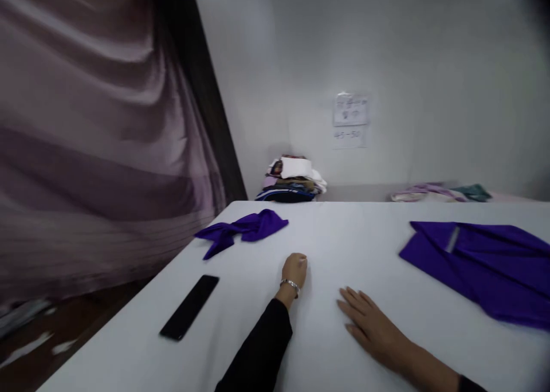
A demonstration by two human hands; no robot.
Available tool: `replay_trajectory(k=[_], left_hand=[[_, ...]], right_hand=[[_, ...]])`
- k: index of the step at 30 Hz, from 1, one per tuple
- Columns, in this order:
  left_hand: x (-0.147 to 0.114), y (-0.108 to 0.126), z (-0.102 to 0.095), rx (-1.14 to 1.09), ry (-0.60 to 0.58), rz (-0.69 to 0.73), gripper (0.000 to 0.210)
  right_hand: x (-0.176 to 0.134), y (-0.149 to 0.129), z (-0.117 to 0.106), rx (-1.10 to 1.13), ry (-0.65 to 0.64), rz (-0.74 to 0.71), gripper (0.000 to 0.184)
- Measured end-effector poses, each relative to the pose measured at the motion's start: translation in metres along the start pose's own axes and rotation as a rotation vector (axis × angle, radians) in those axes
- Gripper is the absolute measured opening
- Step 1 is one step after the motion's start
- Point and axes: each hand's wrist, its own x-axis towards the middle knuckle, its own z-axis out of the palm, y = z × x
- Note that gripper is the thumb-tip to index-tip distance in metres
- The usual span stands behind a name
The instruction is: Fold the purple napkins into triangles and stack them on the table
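Note:
My left hand (295,267), with a silver bracelet at the wrist, is closed in a fist on the white table (339,231). Nothing sticks out of it, though the inside of the fist is hidden. Palm down, my right hand (372,327) lies on the table with its fingers stretched out and holds nothing. A crumpled purple cloth (262,226) lies beyond my left hand, to its left. To the right of my right hand is a larger purple garment (494,271), lying flat with a small grey strip on it; neither hand touches these.
A black phone (189,307) lies near the table's left edge. Past the far edge are a pile of folded clothes (294,180) and more cloth (438,192). A pink curtain (94,134) hangs on the left. Paper signs (351,120) are on the wall.

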Motion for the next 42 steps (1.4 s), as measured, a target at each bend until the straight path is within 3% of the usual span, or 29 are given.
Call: replay_trajectory(k=[5,9,15,18,23,27,31,34,36,39,42], left_hand=[[0.027,-0.040,-0.061,0.232,0.167,-0.085,0.021],[0.051,-0.064,-0.086,0.370,0.216,-0.149,0.029],[0.088,-0.081,-0.088,0.477,0.220,-0.153,0.036],[0.101,-0.086,-0.087,0.510,0.221,-0.144,0.030],[0.103,-0.079,-0.083,0.524,0.177,0.009,0.015],[0.070,-0.038,-0.056,0.493,0.002,0.291,0.015],[-0.005,0.014,-0.017,0.415,-0.274,0.566,0.007],[-0.065,0.042,-0.004,0.359,-0.464,0.770,0.006],[-0.093,0.053,-0.004,0.329,-0.565,0.816,0.008],[-0.117,0.061,-0.008,0.250,-0.675,0.765,0.013],[-0.126,0.063,-0.012,0.117,-0.668,0.680,0.017]], right_hand=[[-0.003,0.006,0.018,-0.068,0.028,-0.036,0.047],[-0.002,0.011,0.023,-0.088,0.065,-0.053,0.048],[-0.001,0.010,0.023,-0.079,0.083,-0.060,0.051],[-0.001,0.011,0.024,-0.063,0.099,-0.054,0.052],[0.000,0.011,0.023,-0.033,0.068,-0.029,0.051],[-0.002,0.010,0.021,0.076,0.064,0.012,0.052],[-0.004,0.009,0.013,0.421,0.199,0.212,0.060],[-0.002,0.005,0.005,0.743,0.363,0.279,0.069],[-0.001,0.002,0.002,0.857,0.438,0.275,0.074],[-0.001,-0.001,0.002,0.932,0.552,0.322,0.079],[-0.006,-0.003,0.001,0.983,0.596,0.367,0.066]])
